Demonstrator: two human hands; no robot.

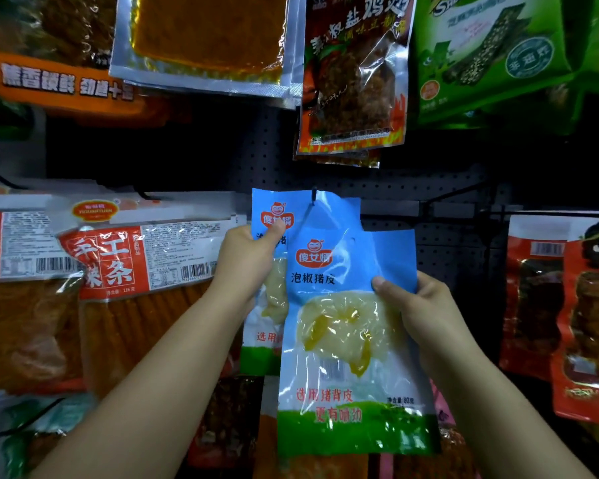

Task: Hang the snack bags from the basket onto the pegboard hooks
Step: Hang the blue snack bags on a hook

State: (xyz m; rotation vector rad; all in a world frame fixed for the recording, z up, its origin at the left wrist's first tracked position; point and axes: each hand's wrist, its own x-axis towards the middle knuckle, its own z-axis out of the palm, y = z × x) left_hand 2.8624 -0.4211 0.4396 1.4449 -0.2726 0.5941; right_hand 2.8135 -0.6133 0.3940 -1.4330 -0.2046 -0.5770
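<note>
Pegboard, two blue snack bags

Blue, white, green snack bag

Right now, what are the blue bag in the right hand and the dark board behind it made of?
Front blue bag: looks like glossy plastic film, with glare, wrinkles and a clear window showing the contents. Pegboard: probably dark painted metal, matte, with regular rows of holes; the look leaves it open.
</note>
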